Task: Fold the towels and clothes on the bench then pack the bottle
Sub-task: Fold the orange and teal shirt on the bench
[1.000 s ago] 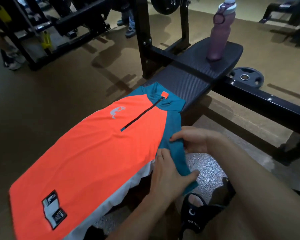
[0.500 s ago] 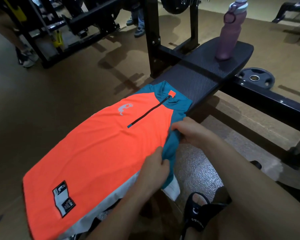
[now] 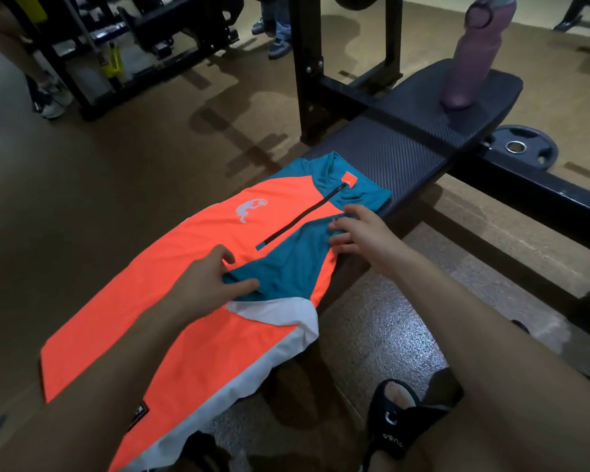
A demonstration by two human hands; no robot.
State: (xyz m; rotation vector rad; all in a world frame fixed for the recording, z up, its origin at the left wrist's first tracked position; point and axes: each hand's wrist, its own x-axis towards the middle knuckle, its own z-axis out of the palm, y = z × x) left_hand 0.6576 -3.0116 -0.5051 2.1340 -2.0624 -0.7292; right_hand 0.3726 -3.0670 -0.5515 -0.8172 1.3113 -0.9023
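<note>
An orange and teal shirt (image 3: pixel 171 284) with a short black zip lies face up along the black bench (image 3: pixel 389 148). Its teal right sleeve (image 3: pixel 286 264) is folded inward over the orange front. My left hand (image 3: pixel 205 287) pinches the sleeve's end between thumb and fingers. My right hand (image 3: pixel 358 233) rests on the teal shoulder near the zip, its fingers spread and flat. A purple bottle (image 3: pixel 470 59) with a loop cap stands upright at the bench's far end, well beyond both hands.
A black rack upright (image 3: pixel 307 63) rises left of the bench, and a black frame rail (image 3: pixel 542 192) runs to the right. A weight plate (image 3: pixel 521 148) lies on the floor. Other people's feet (image 3: pixel 276 39) stand at the back. My sandalled foot (image 3: pixel 395 424) is below.
Both hands lifted the teal sleeve from the bench's right edge and laid it over the shirt front. My right hand let go and now rests flat on the shoulder.
</note>
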